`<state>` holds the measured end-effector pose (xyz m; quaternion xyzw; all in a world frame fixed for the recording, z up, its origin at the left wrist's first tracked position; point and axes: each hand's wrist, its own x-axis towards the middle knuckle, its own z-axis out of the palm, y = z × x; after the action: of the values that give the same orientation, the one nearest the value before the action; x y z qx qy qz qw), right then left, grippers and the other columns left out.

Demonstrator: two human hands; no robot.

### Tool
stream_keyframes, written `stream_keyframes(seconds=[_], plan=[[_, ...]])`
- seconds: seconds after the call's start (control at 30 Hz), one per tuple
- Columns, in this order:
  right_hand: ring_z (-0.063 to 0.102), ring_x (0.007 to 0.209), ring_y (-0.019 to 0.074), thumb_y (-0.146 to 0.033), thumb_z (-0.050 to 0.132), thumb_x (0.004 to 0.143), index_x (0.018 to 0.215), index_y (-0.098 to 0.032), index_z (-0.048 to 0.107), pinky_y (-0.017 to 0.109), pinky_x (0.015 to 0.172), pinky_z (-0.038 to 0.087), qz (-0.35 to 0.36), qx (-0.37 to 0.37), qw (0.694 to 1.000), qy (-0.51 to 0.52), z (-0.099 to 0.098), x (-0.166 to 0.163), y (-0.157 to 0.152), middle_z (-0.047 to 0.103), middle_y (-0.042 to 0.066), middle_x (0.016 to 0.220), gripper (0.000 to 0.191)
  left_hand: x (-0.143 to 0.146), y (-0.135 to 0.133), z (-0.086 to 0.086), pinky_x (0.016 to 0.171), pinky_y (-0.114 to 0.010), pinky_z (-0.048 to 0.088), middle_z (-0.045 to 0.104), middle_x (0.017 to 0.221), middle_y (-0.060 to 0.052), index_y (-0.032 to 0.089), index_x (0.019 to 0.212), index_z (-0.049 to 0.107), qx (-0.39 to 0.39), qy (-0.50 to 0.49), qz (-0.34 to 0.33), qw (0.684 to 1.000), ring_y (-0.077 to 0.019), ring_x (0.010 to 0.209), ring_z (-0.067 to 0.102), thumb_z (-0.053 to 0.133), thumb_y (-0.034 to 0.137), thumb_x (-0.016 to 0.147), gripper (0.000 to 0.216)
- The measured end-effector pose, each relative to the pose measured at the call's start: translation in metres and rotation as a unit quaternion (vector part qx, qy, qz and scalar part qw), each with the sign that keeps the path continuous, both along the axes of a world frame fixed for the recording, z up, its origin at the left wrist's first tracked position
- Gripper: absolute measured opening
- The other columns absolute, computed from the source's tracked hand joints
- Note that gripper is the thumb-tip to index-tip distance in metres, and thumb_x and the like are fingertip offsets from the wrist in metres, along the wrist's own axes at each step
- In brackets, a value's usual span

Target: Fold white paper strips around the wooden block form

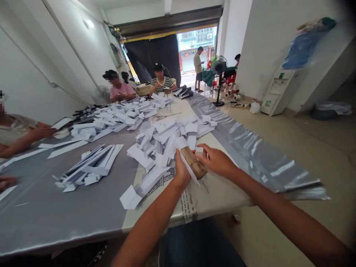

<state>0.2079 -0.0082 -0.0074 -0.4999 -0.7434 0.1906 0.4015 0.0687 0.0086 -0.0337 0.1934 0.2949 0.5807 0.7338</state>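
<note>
My left hand (182, 168) is closed around a flat brown wooden block (194, 162) with a white paper strip (181, 142) against it. The strip shows past the block's far end and along its left side. At the block's right edge is my right hand (218, 160), its fingers bent and apart, the index finger raised. Whether its fingertips touch the block is hard to tell. Just beyond the block lies a heap of folded white paper pieces (155, 139). One folded piece (130, 196) rests left of my left forearm.
A stack of paper strips (93, 165) lies left on the grey-covered table (91, 211). A longer paper pile (119, 113) stretches toward the far end, where people sit. One person's hands (41, 131) are at the left edge. A fan (219, 74) and water dispenser (278, 89) stand right.
</note>
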Motion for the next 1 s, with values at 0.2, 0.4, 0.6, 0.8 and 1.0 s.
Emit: stream_keyframes(seconds=[0.2,0.4,0.6,0.8,1.0], plan=[[0.062,0.066,0.024,-0.05,0.058,0.077,0.137,-0.024,0.042,0.028,0.057,0.036,-0.067,-0.024,0.994,-0.078,-0.022,-0.019,-0.062,0.068,0.006,0.078,0.066,0.0,-0.002,0.004,0.069,-0.03,0.051,0.069,0.079,-0.011,0.01,0.078,0.066,-0.005,0.047,-0.027,0.999,-0.0184,0.07,0.064,0.028,0.068,0.084,0.07],[0.064,0.072,0.0216,-0.044,0.059,0.076,0.131,-0.025,0.046,0.028,0.063,0.044,-0.087,-0.087,0.992,-0.007,-0.026,-0.019,-0.081,0.068,0.003,0.085,0.059,0.003,-0.006,0.01,0.061,-0.028,0.051,0.07,0.082,-0.014,0.007,0.084,0.068,0.02,0.105,-0.016,0.994,-0.0191,0.07,0.065,0.031,0.069,0.083,0.072],[0.062,0.079,0.0189,-0.038,0.062,0.074,0.131,-0.022,0.044,0.028,0.072,0.046,-0.079,-0.084,0.989,0.093,-0.037,-0.018,-0.087,0.066,0.002,0.091,0.062,0.012,-0.012,0.01,0.064,-0.027,0.051,0.069,0.074,-0.013,0.006,0.085,0.067,0.033,0.106,-0.014,0.994,-0.0185,0.068,0.066,0.033,0.068,0.082,0.071],[0.036,0.052,0.0091,-0.031,0.059,0.076,0.134,-0.021,0.04,0.021,0.049,0.031,-0.033,-0.089,0.968,0.232,-0.049,-0.006,-0.093,0.045,-0.007,0.062,0.062,0.004,0.009,0.036,0.062,-0.027,0.05,0.069,0.072,-0.012,0.009,0.089,0.066,0.055,0.152,0.044,0.986,-0.0185,0.065,0.066,0.031,0.068,0.083,0.07],[0.038,0.053,0.0096,-0.035,0.059,0.076,0.132,-0.017,0.042,0.022,0.051,0.031,0.005,-0.13,0.933,0.335,-0.048,0.002,-0.091,0.047,-0.006,0.061,0.061,-0.048,0.092,0.121,0.076,-0.033,0.05,0.066,0.091,-0.01,0.015,0.113,0.053,0.22,0.368,0.216,0.877,-0.0204,0.085,0.066,0.017,0.065,0.088,0.066]])
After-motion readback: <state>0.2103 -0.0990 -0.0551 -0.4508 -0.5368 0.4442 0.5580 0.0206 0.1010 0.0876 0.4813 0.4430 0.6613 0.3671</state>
